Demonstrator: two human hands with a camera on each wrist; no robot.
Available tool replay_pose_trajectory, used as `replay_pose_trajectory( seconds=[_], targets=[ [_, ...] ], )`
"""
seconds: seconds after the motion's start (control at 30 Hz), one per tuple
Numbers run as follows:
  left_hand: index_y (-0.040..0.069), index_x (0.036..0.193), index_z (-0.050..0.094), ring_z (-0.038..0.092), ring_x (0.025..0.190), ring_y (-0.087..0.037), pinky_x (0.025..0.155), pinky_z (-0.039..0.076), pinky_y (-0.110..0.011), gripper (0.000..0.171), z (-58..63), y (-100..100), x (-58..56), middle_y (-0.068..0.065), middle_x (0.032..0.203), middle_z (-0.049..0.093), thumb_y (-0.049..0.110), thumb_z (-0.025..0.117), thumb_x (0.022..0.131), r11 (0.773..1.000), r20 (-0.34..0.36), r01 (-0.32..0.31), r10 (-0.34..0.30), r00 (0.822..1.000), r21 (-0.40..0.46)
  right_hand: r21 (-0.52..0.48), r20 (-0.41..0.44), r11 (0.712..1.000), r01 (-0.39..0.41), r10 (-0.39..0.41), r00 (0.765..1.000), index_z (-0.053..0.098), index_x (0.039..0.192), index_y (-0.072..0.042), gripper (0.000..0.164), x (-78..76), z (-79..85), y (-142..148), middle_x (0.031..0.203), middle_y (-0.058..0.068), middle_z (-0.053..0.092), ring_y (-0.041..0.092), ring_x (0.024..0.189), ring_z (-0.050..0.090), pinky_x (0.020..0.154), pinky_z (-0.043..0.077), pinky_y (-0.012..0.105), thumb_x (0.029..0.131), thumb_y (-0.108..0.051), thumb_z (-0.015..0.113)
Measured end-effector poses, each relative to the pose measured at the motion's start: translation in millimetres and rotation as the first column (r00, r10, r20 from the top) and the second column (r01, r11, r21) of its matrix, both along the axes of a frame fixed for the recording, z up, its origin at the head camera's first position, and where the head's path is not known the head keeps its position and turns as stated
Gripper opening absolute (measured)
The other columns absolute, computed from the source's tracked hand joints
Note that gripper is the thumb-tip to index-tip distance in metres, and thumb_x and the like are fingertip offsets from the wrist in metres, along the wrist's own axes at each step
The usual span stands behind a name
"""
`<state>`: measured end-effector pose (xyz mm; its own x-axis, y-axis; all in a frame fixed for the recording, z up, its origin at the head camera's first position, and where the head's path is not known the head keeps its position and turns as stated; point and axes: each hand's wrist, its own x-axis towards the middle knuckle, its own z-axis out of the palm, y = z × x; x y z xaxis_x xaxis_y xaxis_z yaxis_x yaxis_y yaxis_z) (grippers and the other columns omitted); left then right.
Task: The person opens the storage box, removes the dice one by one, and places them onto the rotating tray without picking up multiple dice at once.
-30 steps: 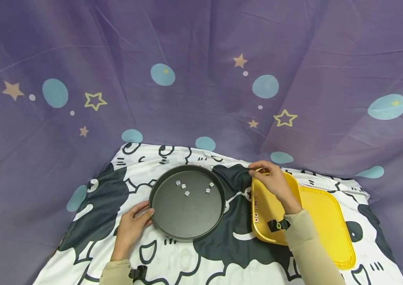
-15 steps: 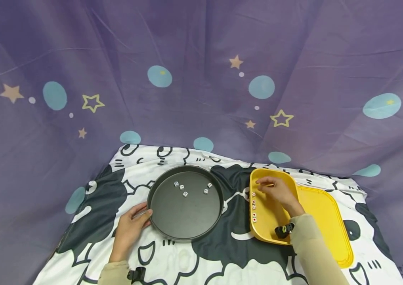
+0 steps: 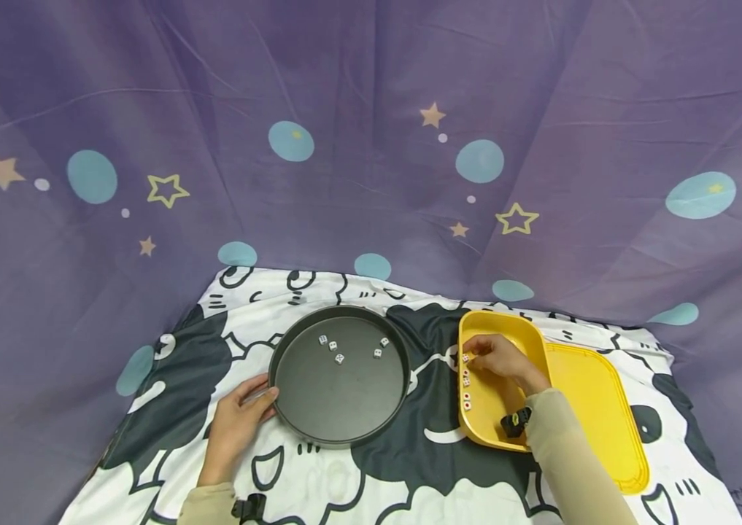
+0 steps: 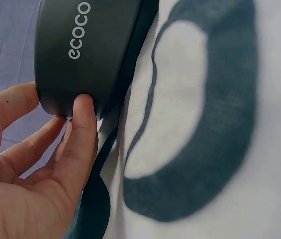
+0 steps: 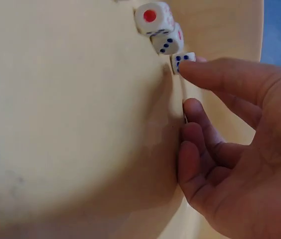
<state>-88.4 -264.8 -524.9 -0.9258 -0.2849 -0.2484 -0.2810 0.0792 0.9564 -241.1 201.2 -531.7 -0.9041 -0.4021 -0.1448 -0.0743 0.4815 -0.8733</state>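
My left hand point(image 3: 237, 423) holds the near left rim of a round dark pan point(image 3: 338, 405), thumb over the edge. In the left wrist view its fingers press the pan's wall, below "ecoco" lettering. Several white dice point(image 3: 339, 359) lie on the pan's floor. My right hand point(image 3: 505, 361) reaches into a deep yellow bin point(image 3: 495, 430) on the right. Its fingertips pinch a white die point(image 5: 176, 58) with blue dots against the bin's side. More dice point(image 5: 153, 18), one showing a red dot, line that same side beside the hand.
A flat yellow panel point(image 3: 597, 415) lies to the right, partly under the bin. A white and dark cartoon-print cloth point(image 3: 318, 481) covers the table. Behind it hangs a purple curtain point(image 3: 344, 182) with stars and blue ovals.
My right hand has come from the bin's far rim down to the dice along its left side and taken hold of one. My left hand stays on the pan.
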Motion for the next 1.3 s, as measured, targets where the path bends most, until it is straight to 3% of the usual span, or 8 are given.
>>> replay_pose_trajectory(
  seconds=[0.23,0.5,0.63,0.97,1.3],
  targets=[
    [-0.003,0.137,0.056,0.066,0.095,0.0,0.082,0.059,-0.024,0.046,-0.5,0,-0.3,-0.023,0.137,0.056,0.011,0.07,0.096,1.0,0.004,-0.003,0.003,1.0,-0.001,0.039,-0.061,0.999,-0.018,0.02,0.998,0.069,0.099,0.008,0.018,0.0,-4.0,-1,0.082,0.01,0.06,0.021,0.078,0.05,0.065,0.044,0.022,0.082,0.013,0.071],
    [-0.003,0.137,0.056,0.066,0.095,-0.001,0.082,0.06,-0.025,0.045,-0.9,0,0.3,-0.024,0.136,0.056,0.009,0.07,0.095,1.0,0.002,-0.003,0.003,1.0,0.007,0.05,-0.039,0.998,0.028,-0.026,0.999,0.07,0.101,0.007,0.017,2.9,0.0,0,0.083,0.01,0.061,0.02,0.075,0.052,0.063,0.045,0.022,0.085,0.01,0.071],
    [-0.003,0.137,0.056,0.067,0.096,-0.004,0.082,0.06,-0.025,0.045,0.1,1,-0.1,-0.024,0.136,0.056,0.009,0.069,0.096,1.0,0.004,-0.002,0.002,1.0,0.009,0.027,-0.05,0.999,0.046,-0.044,0.998,0.07,0.104,0.006,0.016,5.9,10.2,1,0.086,0.013,0.064,0.021,0.075,0.055,0.061,0.047,0.022,0.088,0.005,0.071],
    [-0.003,0.136,0.056,0.068,0.099,-0.011,0.082,0.06,-0.026,0.045,1.7,1,-0.4,-0.024,0.135,0.057,0.008,0.069,0.095,1.0,-0.004,-0.01,0.01,1.0,0.0,-0.027,-0.143,0.996,0.082,-0.085,0.986,0.072,0.105,0.001,0.018,8.7,40.3,-2,0.102,0.015,0.067,0.027,0.093,0.058,0.075,0.052,0.024,0.089,-0.005,0.075],
    [-0.003,0.137,0.056,0.068,0.1,-0.014,0.081,0.06,-0.026,0.045,0.3,2,-0.4,-0.024,0.135,0.057,0.009,0.069,0.096,1.0,-0.007,-0.008,0.008,1.0,0.004,-0.081,-0.153,0.996,0.025,-0.037,0.988,0.072,0.113,-0.003,0.022,11.2,74.3,-31,0.109,0.013,0.068,0.031,0.1,0.059,0.079,0.053,0.028,0.092,-0.011,0.074]
  ],
)
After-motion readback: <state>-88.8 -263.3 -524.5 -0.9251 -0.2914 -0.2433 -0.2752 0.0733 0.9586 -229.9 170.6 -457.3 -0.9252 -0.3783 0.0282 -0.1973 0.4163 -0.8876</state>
